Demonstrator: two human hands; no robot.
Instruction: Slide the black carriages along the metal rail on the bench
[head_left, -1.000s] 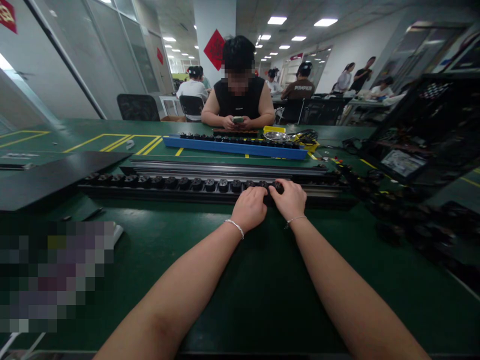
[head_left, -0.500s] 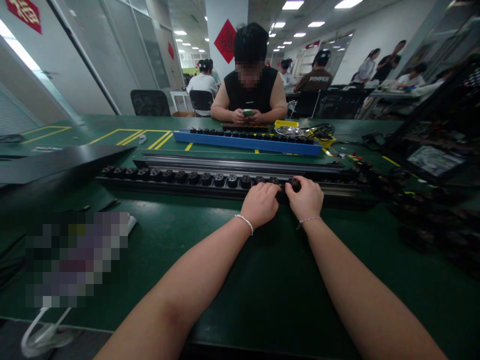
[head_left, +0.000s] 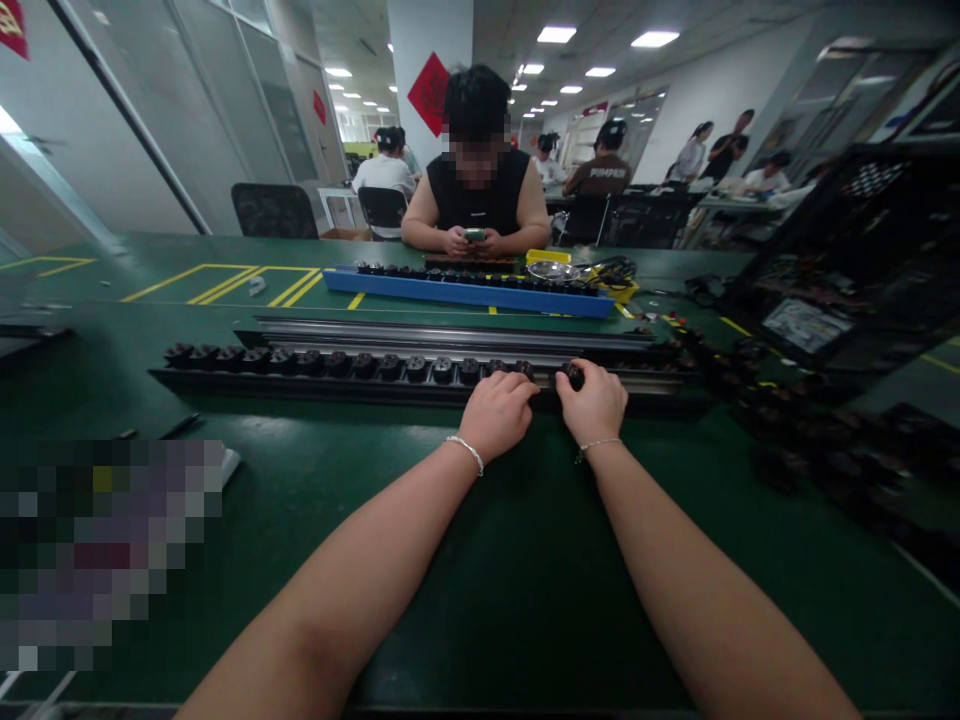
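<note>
A long black rail (head_left: 360, 392) lies across the table before me, with a row of round black socket-like modules (head_left: 390, 366) set along its left and middle part. Over the near edge of the rail, beside the last modules in the row, my left hand (head_left: 498, 412) is closed with its fingers curled down on it. My right hand (head_left: 596, 402) pinches a single round black module (head_left: 573, 375) between thumb and fingers at the rail. A small gap of rail shows between the two hands. Whether this module touches the rail is hidden by my fingers.
Another black rail (head_left: 450, 338) lies just behind. Farther back is a blue rail (head_left: 465, 294) with black parts, near a yellow tray (head_left: 548, 257). Loose black parts (head_left: 795, 425) are heaped at right, beside a dark rack (head_left: 832, 250). A person (head_left: 480, 195) sits opposite holding a phone.
My view has turned slightly right, so the scene sits farther left. Both hands keep nearly the same places on the rail, the right one still pinching the module.
</note>
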